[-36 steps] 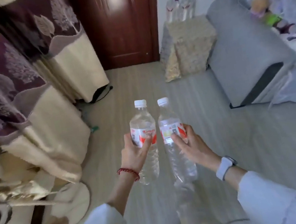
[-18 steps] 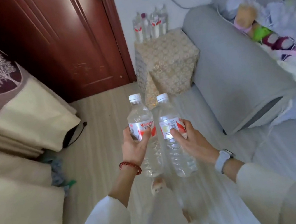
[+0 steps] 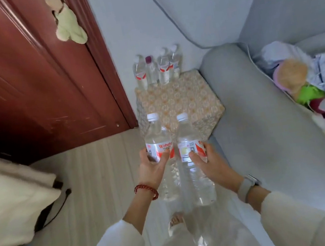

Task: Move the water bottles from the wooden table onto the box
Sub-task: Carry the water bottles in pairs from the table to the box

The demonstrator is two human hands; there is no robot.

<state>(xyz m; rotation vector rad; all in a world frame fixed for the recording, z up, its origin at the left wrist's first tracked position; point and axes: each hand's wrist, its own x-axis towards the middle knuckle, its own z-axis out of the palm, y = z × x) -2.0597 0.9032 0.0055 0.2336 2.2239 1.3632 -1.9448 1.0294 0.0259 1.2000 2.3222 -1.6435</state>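
Clear plastic water bottles, one in each hand: left hand (image 3: 150,168) fingers wrap the left bottle (image 3: 161,157), right hand (image 3: 210,164) fingers wrap the right bottle (image 3: 193,160), upright before the patterned box (image 3: 177,101).

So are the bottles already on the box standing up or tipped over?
Standing upright: the four bottles on the box show caps on top, in a row along its far edge.
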